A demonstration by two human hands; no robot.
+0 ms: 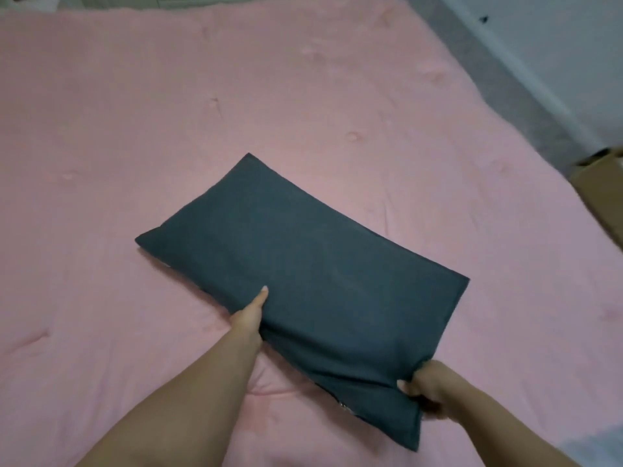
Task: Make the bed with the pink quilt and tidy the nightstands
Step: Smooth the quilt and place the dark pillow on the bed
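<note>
While the pink quilt (168, 129) lay spread flat across the bed, reaching almost every edge of the view, a dark grey pillow (303, 264) rested on it slightly toward the near side, set at a slant with one corner pointing away and its long side running down to the right. The left hand (249, 315) held the pillow's near long edge, thumb lying straight along the top of the fabric; the other fingers were hidden beneath, so they probably curled under the edge. The right hand (428, 385) pinched the near right corner, fingers bunched around a fold of the dark cover, which was lifted and creased there. A small metallic glint, possibly a zip pull, showed at the lower edge near that corner. Small tufted dimples dotted the quilt. At the right, beyond the bed, a strip of grey floor (526, 106) ran along a white wall (573, 62), with an open cardboard box (603, 183) just beside the quilt's edge.
</note>
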